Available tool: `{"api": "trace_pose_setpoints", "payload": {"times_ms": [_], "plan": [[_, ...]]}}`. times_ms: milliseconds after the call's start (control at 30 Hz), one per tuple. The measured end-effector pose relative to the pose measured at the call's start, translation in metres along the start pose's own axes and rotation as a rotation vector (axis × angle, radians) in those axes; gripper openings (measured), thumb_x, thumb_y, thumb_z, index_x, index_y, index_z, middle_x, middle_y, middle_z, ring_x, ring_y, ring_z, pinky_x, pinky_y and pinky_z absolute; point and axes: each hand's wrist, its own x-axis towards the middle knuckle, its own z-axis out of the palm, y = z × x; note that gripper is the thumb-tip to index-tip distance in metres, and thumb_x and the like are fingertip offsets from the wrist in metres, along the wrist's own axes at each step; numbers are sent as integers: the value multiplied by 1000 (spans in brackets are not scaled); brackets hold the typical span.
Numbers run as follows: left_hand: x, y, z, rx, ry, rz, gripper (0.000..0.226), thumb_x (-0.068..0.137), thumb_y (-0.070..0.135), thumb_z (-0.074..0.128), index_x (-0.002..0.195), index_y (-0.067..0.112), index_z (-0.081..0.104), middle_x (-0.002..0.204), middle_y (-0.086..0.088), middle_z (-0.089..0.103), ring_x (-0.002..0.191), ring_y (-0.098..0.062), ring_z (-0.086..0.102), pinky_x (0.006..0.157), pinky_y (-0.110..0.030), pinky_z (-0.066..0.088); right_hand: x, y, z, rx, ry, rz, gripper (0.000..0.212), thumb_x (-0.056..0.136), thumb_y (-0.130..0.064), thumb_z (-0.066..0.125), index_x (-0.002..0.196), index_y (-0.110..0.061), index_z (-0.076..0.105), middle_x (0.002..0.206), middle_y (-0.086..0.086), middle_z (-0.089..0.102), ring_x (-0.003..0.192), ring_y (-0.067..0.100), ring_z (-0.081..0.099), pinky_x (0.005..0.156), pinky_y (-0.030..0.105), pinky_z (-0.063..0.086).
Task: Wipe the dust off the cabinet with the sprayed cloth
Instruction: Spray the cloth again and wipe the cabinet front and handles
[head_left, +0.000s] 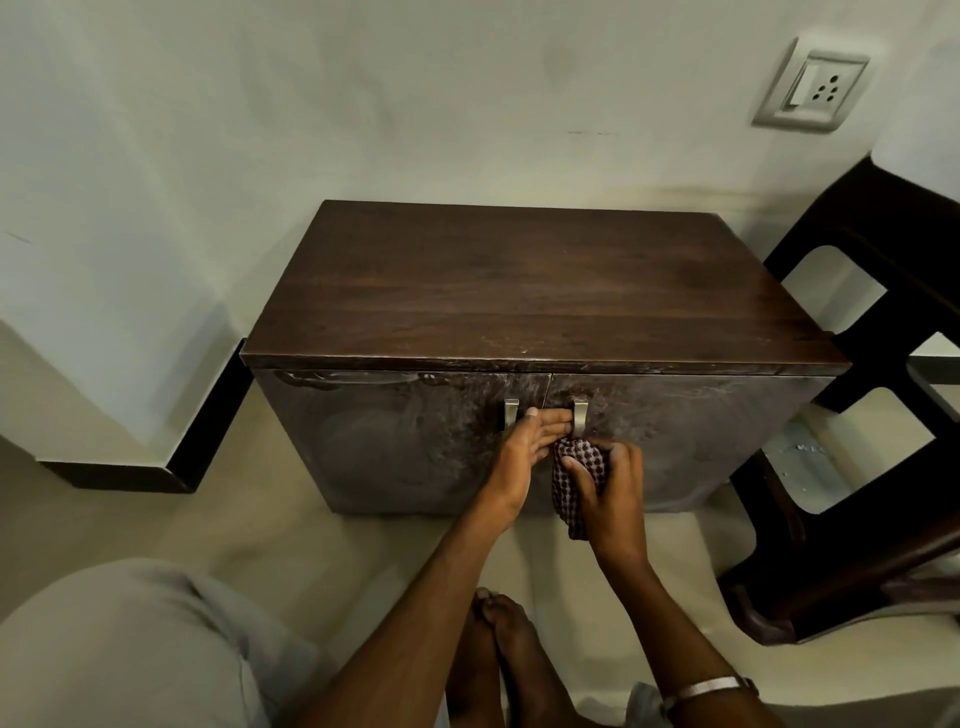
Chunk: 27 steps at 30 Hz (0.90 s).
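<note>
Our right hand (605, 486) holds the cloth (579, 473) bunched at 6 o'clock of the right handle (580, 415); left hand (519, 447), fingers straight, steadies the cabinet (675, 441) door. We should work around the handle.

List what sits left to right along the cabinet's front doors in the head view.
Left silver metal door handle → left hand, fingers straight, reaching across → right silver metal door handle → right hand gripping the dark checked cloth just below it.

The pale floor (332, 540) carries a dark cabinet (540, 291) at centre, a dark chair (857, 467) at 3 o'clock, and bare feet (493, 649) at 6 o'clock.
</note>
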Motion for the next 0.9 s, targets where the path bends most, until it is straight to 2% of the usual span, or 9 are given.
{"api": "trace_pose_setpoints", "payload": {"times_ms": [133, 233, 333, 467, 600, 667, 900], "plan": [[0, -3, -2, 25, 9, 35, 51, 105, 25, 17, 124, 4, 59, 120, -9, 63, 112, -13, 57, 103, -29, 37, 5, 1, 5, -13, -5, 60, 24, 89, -20, 69, 105, -19, 51, 110, 2, 46, 98, -17, 44, 83, -2, 30], [1, -5, -3, 38, 13, 53, 50, 105, 24, 18, 124, 4, 59, 115, -6, 64, 106, -8, 59, 97, -21, 40, 3, 2, 10, -2, 8, 88, 22, 90, -21, 67, 106, -16, 53, 110, 3, 46, 90, -9, 44, 83, -3, 30], [3, -7, -4, 56, 14, 61, 50, 105, 23, 18, 125, 2, 59, 117, -8, 64, 103, -5, 60, 90, -13, 43, -1, 1, 11, 7, 27, 74, 22, 90, -22, 67, 105, -13, 54, 109, 2, 46, 91, -1, 47, 83, -1, 32], [4, -8, -3, 67, 18, 59, 50, 105, 21, 18, 125, -1, 58, 123, -16, 63, 105, -9, 59, 87, -10, 43, -4, 2, 11, 8, 35, 26, 19, 91, -22, 65, 102, -13, 53, 108, 1, 44, 91, -3, 47, 84, 5, 37], [5, -10, -4, 71, 11, 57, 50, 105, 20, 18, 125, -3, 57, 124, -18, 62, 107, -11, 58, 86, -7, 43, 1, 0, 14, -14, 17, 64, 22, 92, -21, 65, 106, -9, 53, 108, 3, 46, 90, -1, 45, 81, 0, 33], [6, -11, -4, 79, 4, 57, 50, 105, 20, 18, 126, -4, 56, 124, -18, 61, 107, -11, 57, 83, -5, 43, 1, -1, 13, -12, 13, 73, 20, 92, -22, 64, 106, -12, 53, 106, 2, 50, 89, 0, 46, 80, 1, 34], [10, -13, -4, 121, -8, 64, 50, 105, 18, 16, 124, -5, 57, 125, -19, 60, 105, -11, 56, 78, 0, 41, -11, -10, 0, 62, 39, -69, 14, 92, -22, 62, 101, -19, 52, 101, -3, 49, 96, 2, 51, 82, 8, 39]]}}
